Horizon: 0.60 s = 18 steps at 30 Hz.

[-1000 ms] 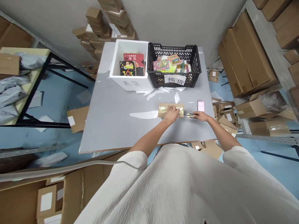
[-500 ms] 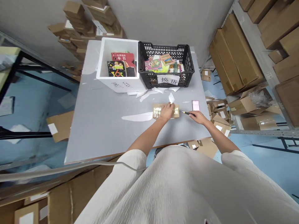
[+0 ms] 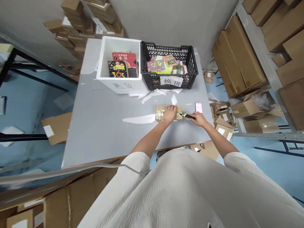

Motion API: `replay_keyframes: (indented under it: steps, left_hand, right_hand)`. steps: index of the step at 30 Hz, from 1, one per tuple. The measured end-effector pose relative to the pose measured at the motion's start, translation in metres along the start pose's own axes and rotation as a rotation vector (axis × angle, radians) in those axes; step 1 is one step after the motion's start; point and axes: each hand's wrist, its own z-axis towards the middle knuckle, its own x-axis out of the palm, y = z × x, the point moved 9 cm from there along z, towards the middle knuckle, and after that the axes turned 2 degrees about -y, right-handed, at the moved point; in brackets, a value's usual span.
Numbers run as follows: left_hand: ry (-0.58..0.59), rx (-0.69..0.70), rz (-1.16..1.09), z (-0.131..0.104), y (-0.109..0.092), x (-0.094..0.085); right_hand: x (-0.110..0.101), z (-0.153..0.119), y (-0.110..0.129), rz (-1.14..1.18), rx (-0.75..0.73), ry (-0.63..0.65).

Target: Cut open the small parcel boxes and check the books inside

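A small tape-covered cardboard box (image 3: 160, 113) lies on the grey table (image 3: 99, 126). My left hand (image 3: 169, 114) grips it from above, its fingertips bent towards the far edge. In my right hand (image 3: 199, 119) is a black and yellow utility knife (image 3: 189, 116), its fingers closed round the handle. The knife points left, and its blade end is at the right end of the box, over the tape. Whether the blade has gone into the tape is too small to tell. A phone (image 3: 199, 107) with a lit screen lies just beyond my right hand.
Behind the box stand a white foam bin (image 3: 133, 85) and a black plastic crate (image 3: 193, 76), both holding books. Torn white paper (image 3: 140, 119) lies left of the box, with more scraps before the bins. Cartons (image 3: 239, 57) and shelving flank the table on the right.
My right hand has moved a little left, bringing the knife from beside the box onto its right end. My left hand stays on the box. The view has shifted slightly.
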Motion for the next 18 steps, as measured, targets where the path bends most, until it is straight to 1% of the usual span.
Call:
replay_keyframes:
  steps: [4,6,10,12,15,16,18]
  left_hand:
    - [0.011,-0.009,-0.023,0.001,0.002,0.003]
    - [0.016,-0.004,-0.024,0.001,0.003,0.004]
    - [0.022,0.013,-0.001,-0.001,0.002,0.005]
    - [0.023,0.013,0.009,-0.001,0.002,0.006]
    - [0.018,0.005,-0.004,-0.002,0.003,0.008]
    - [0.017,0.0,-0.015,-0.001,0.004,0.008]
    - [0.018,-0.005,-0.034,-0.001,0.006,0.01]
  right_hand:
    - [0.002,-0.004,0.002,0.054,-0.008,-0.084]
    - [0.007,-0.005,0.004,0.068,-0.003,-0.125]
    - [0.017,-0.007,0.0,0.074,0.074,-0.178]
    - [0.018,-0.006,-0.002,0.077,0.096,-0.188]
    - [0.012,-0.005,-0.006,0.062,0.077,-0.193]
    - [0.008,-0.005,-0.01,0.049,0.081,-0.197]
    - [0.0,-0.005,-0.023,0.021,0.134,-0.218]
